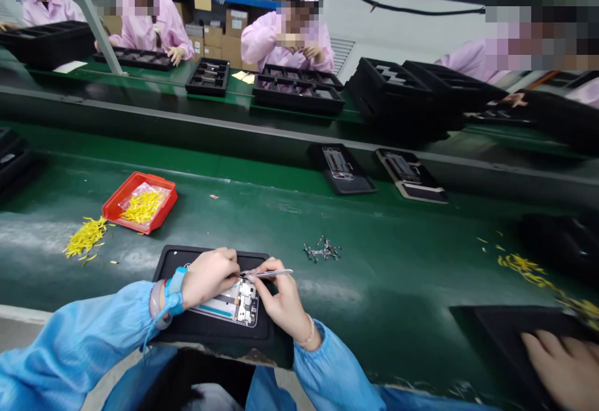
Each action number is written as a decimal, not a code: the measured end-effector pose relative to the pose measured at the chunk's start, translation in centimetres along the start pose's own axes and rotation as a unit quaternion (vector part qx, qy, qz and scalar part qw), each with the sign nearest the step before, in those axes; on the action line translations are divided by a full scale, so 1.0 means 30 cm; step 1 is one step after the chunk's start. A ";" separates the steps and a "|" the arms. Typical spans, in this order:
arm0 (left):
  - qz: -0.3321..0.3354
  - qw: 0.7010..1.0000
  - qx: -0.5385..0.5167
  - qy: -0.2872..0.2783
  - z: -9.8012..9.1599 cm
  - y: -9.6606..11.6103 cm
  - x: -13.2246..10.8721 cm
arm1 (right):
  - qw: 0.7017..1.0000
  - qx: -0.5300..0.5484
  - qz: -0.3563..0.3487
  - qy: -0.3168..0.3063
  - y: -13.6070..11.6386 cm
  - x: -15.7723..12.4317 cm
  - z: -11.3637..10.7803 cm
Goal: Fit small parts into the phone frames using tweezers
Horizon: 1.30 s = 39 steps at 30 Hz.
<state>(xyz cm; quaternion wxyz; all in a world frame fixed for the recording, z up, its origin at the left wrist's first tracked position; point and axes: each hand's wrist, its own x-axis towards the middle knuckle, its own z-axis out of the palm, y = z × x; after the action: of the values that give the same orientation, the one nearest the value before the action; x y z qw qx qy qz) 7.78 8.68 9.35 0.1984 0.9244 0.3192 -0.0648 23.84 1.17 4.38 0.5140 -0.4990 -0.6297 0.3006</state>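
Observation:
A phone frame with its circuit board exposed (247, 304) lies on a black tray (206, 331) at the bench's near edge. Over its upper left part rests my left hand (211, 279), fingers bent together at the board's top edge; what they hold, if anything, is hidden. My right hand (281, 299) pinches a thin pale tool (276, 272), whose inner end meets the left fingertips above the board. A blue strap circles my left wrist.
Left of the tray are a red bin (161, 216) and yellow strips (87, 236). Small dark parts (322, 249) lie to the right. Two phone trays (344, 177) stand farther back. Another person's hand (561, 361) is at the right; people in pink sit opposite behind black trays (297, 99).

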 end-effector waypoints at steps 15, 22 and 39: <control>0.181 0.961 0.082 0.194 0.131 -0.074 -0.074 | 0.996 -0.071 -0.047 0.007 -0.035 -0.001 0.016; 0.183 0.958 0.104 0.197 0.126 -0.059 -0.079 | 0.996 -0.079 -0.042 0.012 -0.028 -0.015 0.025; 0.115 0.974 0.011 0.195 0.155 -0.040 -0.089 | 0.994 0.023 0.046 0.097 -0.012 0.002 0.054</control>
<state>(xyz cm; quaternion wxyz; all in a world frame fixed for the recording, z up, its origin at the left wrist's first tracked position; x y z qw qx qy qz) 4.97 6.14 5.36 0.1285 0.9518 0.2423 0.1370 22.19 1.32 4.26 0.5698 -0.5423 -0.5462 0.2878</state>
